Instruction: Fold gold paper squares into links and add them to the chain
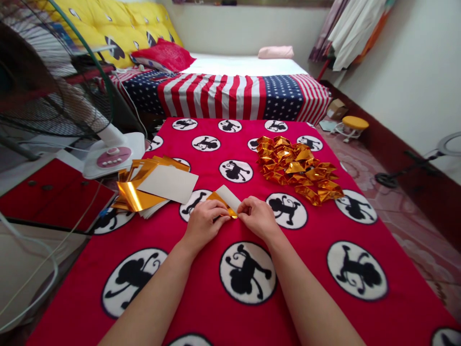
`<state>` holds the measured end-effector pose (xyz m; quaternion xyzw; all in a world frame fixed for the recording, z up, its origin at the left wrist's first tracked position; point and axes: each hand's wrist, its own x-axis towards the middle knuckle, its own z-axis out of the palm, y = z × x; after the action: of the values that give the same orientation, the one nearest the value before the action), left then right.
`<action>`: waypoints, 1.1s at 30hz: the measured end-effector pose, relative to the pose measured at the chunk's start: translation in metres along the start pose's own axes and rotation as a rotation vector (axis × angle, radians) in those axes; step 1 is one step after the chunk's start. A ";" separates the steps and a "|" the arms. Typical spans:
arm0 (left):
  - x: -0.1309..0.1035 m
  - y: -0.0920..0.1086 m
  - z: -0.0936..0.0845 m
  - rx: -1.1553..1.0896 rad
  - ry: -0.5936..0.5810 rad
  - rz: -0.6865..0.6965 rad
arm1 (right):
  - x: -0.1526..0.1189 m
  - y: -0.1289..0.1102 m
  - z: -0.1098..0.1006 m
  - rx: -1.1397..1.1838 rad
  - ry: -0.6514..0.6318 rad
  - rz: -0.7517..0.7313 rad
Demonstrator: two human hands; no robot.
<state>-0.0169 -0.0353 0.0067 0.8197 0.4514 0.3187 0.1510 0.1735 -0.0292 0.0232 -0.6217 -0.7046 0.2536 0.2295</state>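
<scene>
Between my two hands, low over the red monkey-print cloth (201,307), is a small sheet of gold foil paper (227,194) with a pale back, partly folded so that gold and pale sides both show. My left hand (207,221) has its fingers closed on the sheet's left lower edge. Thumb and fingers of my right hand (256,216) pinch its right corner. Left of my hands lies a loose stack of gold foil sheets (131,194), a pale-side-up sheet (169,183) on top. To the right is a heap of folded gold foil pieces (297,166).
A fan (108,149) stands at the left beside a red-topped box or cabinet (54,192). Beyond the table is a bed with a flag-pattern cover (230,96) and a red pillow (165,55). A yellow-topped stool (355,122) stands on the floor at right.
</scene>
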 end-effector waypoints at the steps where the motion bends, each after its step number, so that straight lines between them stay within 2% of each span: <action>1: 0.001 0.000 0.000 0.000 0.004 -0.011 | 0.000 0.000 0.000 -0.001 -0.006 0.004; 9: 0.004 0.005 0.002 -0.006 0.029 -0.085 | 0.001 -0.001 -0.002 -0.012 -0.014 0.027; 24: 0.009 0.010 0.007 0.090 0.057 -0.121 | 0.004 -0.001 -0.003 -0.022 -0.031 0.025; 33: 0.009 0.013 0.006 0.152 0.018 -0.160 | 0.005 -0.003 -0.005 -0.049 -0.052 0.037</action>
<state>-0.0004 -0.0346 0.0126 0.7873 0.5395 0.2778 0.1091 0.1737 -0.0242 0.0292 -0.6330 -0.7049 0.2567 0.1912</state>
